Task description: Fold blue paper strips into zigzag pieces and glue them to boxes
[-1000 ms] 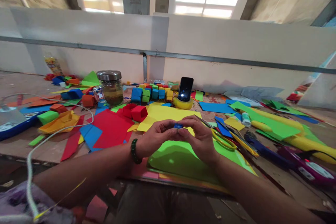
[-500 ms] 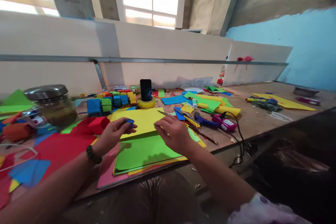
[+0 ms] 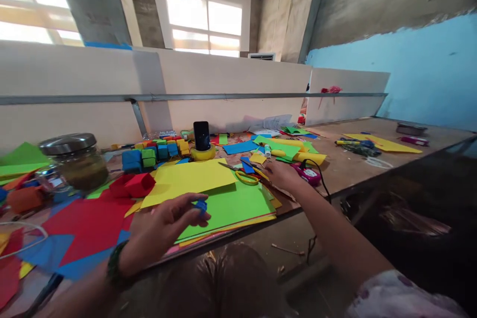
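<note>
Blue piece (image 3: pixel 201 207), small and perhaps folded, clamped between thumb and fingers in the grip of the left hand (image 3: pixel 160 224), held above the green sheets (image 3: pixel 227 211); partly covered by the fingertips, so exact shape hard to make out. Right hand (image 3: pixel 282 177) stretched out over the surface (image 3: pixel 354 171), near the yellow-handled scissors (image 3: pixel 246 177) and overlapping the purple device (image 3: pixel 309 174); fingertips of that grip too obscured to read, so cannot tell whether apart, together or closed on something. Left side of the device masked by hand and wrist, with a black cord running over the near edge into shadow. Yellow sheet (image 3: pixel 186 181) lying across part of the green ones, scissor tips by its right end. Farther back, black phone (image 3: pixel 201 135) propped in a yellow ring (image 3: pixel 203 153), lower end hidden. At left, glass jar (image 3: pixel 84 169) under a metal lid, contents murky. Lower left, dark object (image 3: pixel 46 289) cut short by the forearm, too blurred to identify. Right sleeve (image 3: pixel 406 298) cropped by the bottom edge.
</note>
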Motion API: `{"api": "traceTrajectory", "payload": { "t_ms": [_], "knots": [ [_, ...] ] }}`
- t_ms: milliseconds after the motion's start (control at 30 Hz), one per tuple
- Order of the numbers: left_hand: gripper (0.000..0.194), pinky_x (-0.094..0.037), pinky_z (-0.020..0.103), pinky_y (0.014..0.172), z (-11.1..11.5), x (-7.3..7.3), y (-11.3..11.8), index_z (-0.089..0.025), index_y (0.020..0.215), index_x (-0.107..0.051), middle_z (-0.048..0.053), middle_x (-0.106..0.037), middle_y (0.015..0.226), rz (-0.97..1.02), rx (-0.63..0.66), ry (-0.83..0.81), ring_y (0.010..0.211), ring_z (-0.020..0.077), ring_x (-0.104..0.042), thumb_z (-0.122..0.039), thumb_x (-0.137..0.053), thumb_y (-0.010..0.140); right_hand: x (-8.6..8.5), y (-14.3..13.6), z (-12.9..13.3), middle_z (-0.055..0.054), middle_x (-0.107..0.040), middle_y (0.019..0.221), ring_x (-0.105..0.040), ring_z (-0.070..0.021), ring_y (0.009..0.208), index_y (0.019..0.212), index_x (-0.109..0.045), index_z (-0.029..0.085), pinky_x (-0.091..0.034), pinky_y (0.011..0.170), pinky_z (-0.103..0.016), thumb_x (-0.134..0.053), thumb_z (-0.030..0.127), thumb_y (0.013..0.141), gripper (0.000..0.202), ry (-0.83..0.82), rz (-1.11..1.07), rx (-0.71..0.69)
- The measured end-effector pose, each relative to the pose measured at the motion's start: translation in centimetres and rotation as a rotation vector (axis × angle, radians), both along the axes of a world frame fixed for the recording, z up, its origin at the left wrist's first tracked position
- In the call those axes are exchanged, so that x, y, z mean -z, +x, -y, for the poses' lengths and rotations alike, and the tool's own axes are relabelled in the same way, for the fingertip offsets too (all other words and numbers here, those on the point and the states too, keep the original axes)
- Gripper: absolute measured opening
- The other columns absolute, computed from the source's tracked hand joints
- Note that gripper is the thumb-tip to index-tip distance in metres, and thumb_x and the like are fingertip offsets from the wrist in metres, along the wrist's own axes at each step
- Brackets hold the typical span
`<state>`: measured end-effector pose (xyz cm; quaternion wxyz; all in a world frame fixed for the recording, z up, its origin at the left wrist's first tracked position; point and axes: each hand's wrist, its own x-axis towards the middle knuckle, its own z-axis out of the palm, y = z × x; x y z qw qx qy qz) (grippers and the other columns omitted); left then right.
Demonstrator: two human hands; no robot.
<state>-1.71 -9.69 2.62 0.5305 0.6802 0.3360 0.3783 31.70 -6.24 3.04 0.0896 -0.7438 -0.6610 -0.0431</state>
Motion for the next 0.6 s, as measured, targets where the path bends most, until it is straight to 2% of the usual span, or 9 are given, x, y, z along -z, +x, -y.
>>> {"api": "traceTrajectory", "payload": {
  "t_ms": [67,133,200,267,367,433,500,600],
  "knots": [
    [0.019,-0.054,0.029,0.066,2.5,-0.5,0.2,-0.021,0.082,-0.072,0.007,-0.073,0.077,0.074,-0.055,-0.059,0.077,0.0251,-0.069,-0.031,-0.076,0.067,0.6,-1.2,-1.4,-0.011,-0.064,0.103,-0.061,-0.0204,0.092,0.099,-0.063,0.013,-0.049,0.079,-0.036,-0.050,0.036,0.092,0.029,-0.036,0.007,-0.011],
    [0.017,-0.053,0.028,0.065,4.8,-0.3,0.2,-0.021,0.074,-0.071,0.007,-0.071,0.073,0.103,-0.106,-0.114,0.072,0.0235,-0.067,-0.035,-0.076,0.065,1.0,-2.3,-2.9,-0.009,-0.060,0.113,-0.060,-0.0189,0.096,0.112,-0.058,0.016,-0.051,0.083,-0.039,-0.052,0.035,0.091,0.029,-0.085,0.009,-0.039],
    [0.018,-0.052,0.027,0.066,6.6,0.9,-0.2,-0.022,0.073,-0.072,0.006,-0.070,0.075,0.121,-0.188,-0.121,0.072,0.0218,-0.064,-0.039,-0.074,0.068,1.3,-3.0,-4.0,-0.008,-0.057,0.118,-0.059,-0.0191,0.099,0.117,-0.055,0.017,-0.051,0.084,-0.040,-0.054,0.033,0.090,0.031,-0.152,0.020,-0.066],
    [0.023,-0.051,0.024,0.064,7.7,2.6,-0.8,-0.022,0.075,-0.072,0.005,-0.068,0.073,0.174,-0.313,-0.167,0.073,0.0205,-0.062,-0.044,-0.072,0.070,1.5,-3.5,-4.7,-0.009,-0.057,0.118,-0.059,-0.0197,0.099,0.117,-0.055,0.016,-0.051,0.083,-0.040,-0.054,0.033,0.090,0.032,-0.205,0.047,-0.082],
    [0.027,-0.049,0.020,0.063,8.0,5.3,-1.6,-0.022,0.083,-0.070,0.001,-0.067,0.075,0.341,-0.419,-0.287,0.072,0.0160,-0.060,-0.044,-0.075,0.067,1.8,-3.9,-5.1,-0.009,-0.057,0.119,-0.059,-0.0199,0.100,0.118,-0.055,0.016,-0.051,0.084,-0.041,-0.054,0.033,0.090,0.032,-0.237,0.100,-0.092],
    [0.035,-0.050,0.019,0.062,7.7,6.2,-1.7,-0.023,0.088,-0.069,0.000,-0.067,0.078,0.475,-0.453,-0.403,0.071,0.0140,-0.060,-0.042,-0.080,0.061,1.9,-4.1,-5.3,-0.009,-0.057,0.119,-0.059,-0.0200,0.100,0.118,-0.054,0.016,-0.051,0.084,-0.041,-0.054,0.033,0.090,0.033,-0.259,0.132,-0.087],
    [0.042,-0.050,0.017,0.063,7.5,6.2,-1.4,-0.021,0.090,-0.068,0.000,-0.068,0.079,0.573,-0.448,-0.517,0.071,0.0125,-0.061,-0.041,-0.084,0.056,1.9,-4.3,-5.5,-0.009,-0.057,0.118,-0.059,-0.0200,0.100,0.118,-0.054,0.016,-0.051,0.084,-0.041,-0.054,0.033,0.090,0.033,-0.291,0.157,-0.077],
    [0.033,-0.049,0.015,0.062,7.4,5.3,-0.7,-0.016,0.085,-0.066,0.001,-0.067,0.075,0.680,-0.327,-0.561,0.064,0.0080,-0.060,-0.039,-0.080,0.064,1.6,-4.2,-6.2,-0.009,-0.057,0.118,-0.059,-0.0201,0.100,0.118,-0.054,0.016,-0.051,0.084,-0.041,-0.054,0.033,0.090,0.033,-0.325,0.182,-0.067]
  ]
}}
